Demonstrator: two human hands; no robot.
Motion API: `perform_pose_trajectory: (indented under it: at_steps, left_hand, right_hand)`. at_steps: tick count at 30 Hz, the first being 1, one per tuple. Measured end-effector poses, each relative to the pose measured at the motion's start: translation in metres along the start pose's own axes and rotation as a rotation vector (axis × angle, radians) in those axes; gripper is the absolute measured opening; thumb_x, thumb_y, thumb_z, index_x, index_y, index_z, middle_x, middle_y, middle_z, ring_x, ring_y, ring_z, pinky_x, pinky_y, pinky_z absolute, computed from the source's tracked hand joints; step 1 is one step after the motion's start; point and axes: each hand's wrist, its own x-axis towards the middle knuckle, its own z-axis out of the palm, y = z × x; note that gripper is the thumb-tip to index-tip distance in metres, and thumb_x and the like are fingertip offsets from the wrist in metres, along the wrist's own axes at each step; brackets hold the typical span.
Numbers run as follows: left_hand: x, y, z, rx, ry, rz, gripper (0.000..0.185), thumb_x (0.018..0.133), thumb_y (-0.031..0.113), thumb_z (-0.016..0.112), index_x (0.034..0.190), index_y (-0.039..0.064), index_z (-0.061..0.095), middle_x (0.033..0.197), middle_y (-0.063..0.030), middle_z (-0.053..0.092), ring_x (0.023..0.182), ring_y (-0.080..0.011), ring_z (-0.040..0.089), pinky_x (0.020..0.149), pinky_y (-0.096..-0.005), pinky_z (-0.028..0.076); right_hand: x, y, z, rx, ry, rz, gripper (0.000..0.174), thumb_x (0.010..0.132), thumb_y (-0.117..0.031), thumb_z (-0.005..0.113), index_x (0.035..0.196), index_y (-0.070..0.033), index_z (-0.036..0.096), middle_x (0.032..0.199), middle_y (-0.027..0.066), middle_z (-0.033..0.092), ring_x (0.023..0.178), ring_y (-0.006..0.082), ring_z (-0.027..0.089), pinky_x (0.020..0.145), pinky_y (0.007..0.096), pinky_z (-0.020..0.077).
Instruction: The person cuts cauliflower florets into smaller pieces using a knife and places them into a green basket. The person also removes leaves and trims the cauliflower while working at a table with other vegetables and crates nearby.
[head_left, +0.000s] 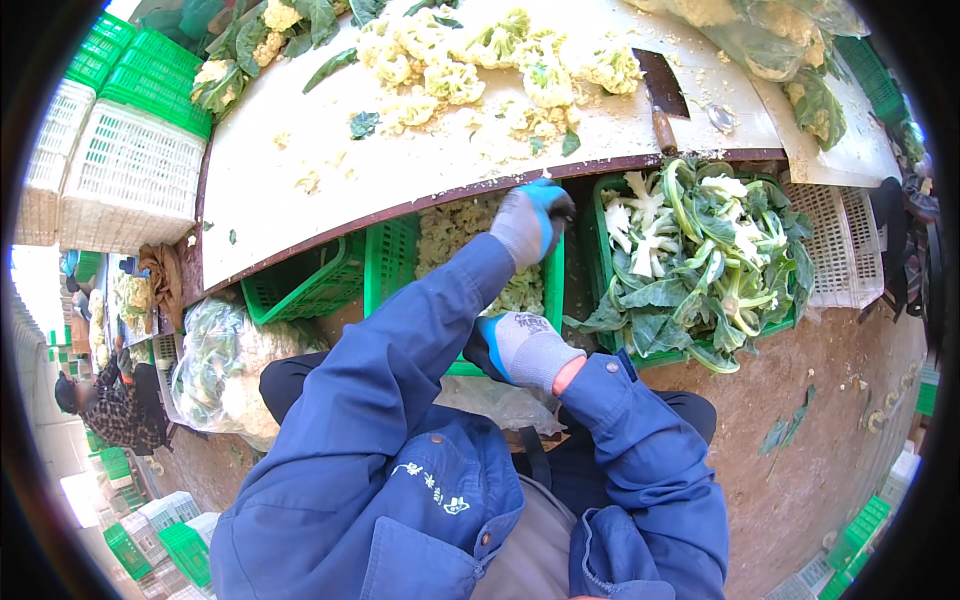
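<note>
My left hand (534, 217), in a grey and blue glove, is curled just below the front edge of the white-topped table (277, 195), above a green crate (555, 289) of cauliflower florets (517, 296). My right hand (525, 351), gloved alike, is bent inward over the crate's near end. Its fingertips are hidden, and whether either hand holds anything is unclear. Trimmed cauliflower pieces (457, 81) lie on the table among crumbs and leaf scraps. To the right, another green crate (607, 262) is heaped with cauliflower leaves (712, 247) and pale stalks.
A wooden handle (663, 131) and a round metal object (721, 118) lie at the table's right. A tilted green crate (300, 292) and a clear bag of cauliflower (232, 367) are at left, near stacked white crates (131, 165). Another person (112, 409) works far left.
</note>
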Motion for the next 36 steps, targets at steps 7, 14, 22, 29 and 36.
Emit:
perform_pose_trajectory:
  at_steps: [7,14,22,29,36]
  left_hand:
    - [0.003,0.060,-0.072,0.481,-0.929,-0.176,0.039,0.082,0.010,0.084,0.121,0.008,0.080,0.122,-0.0205,0.079,0.112,-0.0383,0.077,0.097,-0.0463,0.061]
    - [0.094,0.024,-0.106,0.733,0.043,-0.338,0.063,0.095,0.049,0.082,0.145,0.012,0.069,0.157,-0.0212,0.060,0.141,-0.0405,0.061,0.118,-0.0491,0.050]
    - [0.096,-0.021,-0.082,0.644,0.100,-0.135,0.039,0.085,0.010,0.076,0.124,0.008,0.074,0.142,-0.0180,0.066,0.135,-0.0413,0.060,0.112,-0.0480,0.053]
    - [0.009,-0.001,-0.113,0.060,-0.091,-0.271,0.028,0.084,0.005,0.079,0.112,0.002,0.076,0.111,-0.0180,0.075,0.104,-0.0369,0.071,0.097,-0.0444,0.059]
    - [0.070,-0.039,-0.191,0.685,0.281,-0.079,0.054,0.087,0.023,0.088,0.137,0.013,0.071,0.137,-0.0173,0.072,0.126,-0.0410,0.069,0.110,-0.0488,0.054]
  right_hand:
    - [-0.006,-0.006,0.002,-0.037,-0.112,0.045,0.043,0.104,-0.047,0.067,0.115,-0.006,0.074,0.099,0.0263,0.078,0.095,0.0481,0.075,0.084,0.0586,0.0573]
    - [-0.008,-0.009,-0.008,-0.004,-0.119,0.041,0.039,0.103,-0.042,0.066,0.115,-0.006,0.077,0.108,0.0260,0.079,0.101,0.0463,0.077,0.089,0.0562,0.0592]
    - [-0.001,0.001,-0.010,0.012,-0.028,0.016,0.039,0.103,-0.042,0.066,0.111,-0.005,0.078,0.105,0.0268,0.079,0.099,0.0470,0.077,0.087,0.0568,0.0596]
    - [0.004,0.009,-0.012,-0.004,-0.002,0.005,0.037,0.105,-0.044,0.068,0.111,-0.008,0.073,0.098,0.0219,0.079,0.092,0.0458,0.076,0.081,0.0575,0.0584]
    - [0.014,0.016,-0.012,-0.016,0.041,-0.038,0.038,0.104,-0.045,0.070,0.109,-0.008,0.073,0.095,0.0229,0.078,0.089,0.0462,0.076,0.078,0.0573,0.0578]
